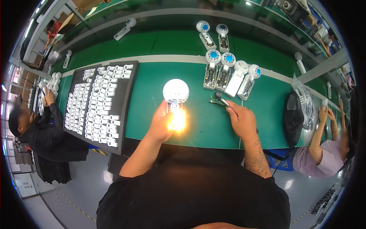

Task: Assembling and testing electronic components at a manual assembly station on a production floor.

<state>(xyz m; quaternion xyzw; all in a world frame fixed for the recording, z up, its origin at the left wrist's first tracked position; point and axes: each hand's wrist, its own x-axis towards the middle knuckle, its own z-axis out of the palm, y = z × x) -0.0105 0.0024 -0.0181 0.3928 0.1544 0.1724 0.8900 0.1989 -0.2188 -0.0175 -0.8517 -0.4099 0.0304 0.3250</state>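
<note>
In my left hand (158, 124) is a white handheld device with a round head (176, 90), held upright by its handle over the green table. A bright yellow-orange glare covers the lower handle and hides its details. My right hand (243, 119) is closed around a dark-handled tool (231, 107) with a round black head, like a small mallet. The tool tilts to the upper left, its head near the table. Just beyond it lie several similar devices (222, 70), most with blue discs on their heads and open handles showing inner parts.
A dark tray (127, 103) with rows of small white parts lies at the left. Toward the right edge are a black bag (292, 118) and clear plastic (304, 101). A raised green shelf (167, 42) runs along the back. Co-workers sit at far left (53, 129) and right (324, 156).
</note>
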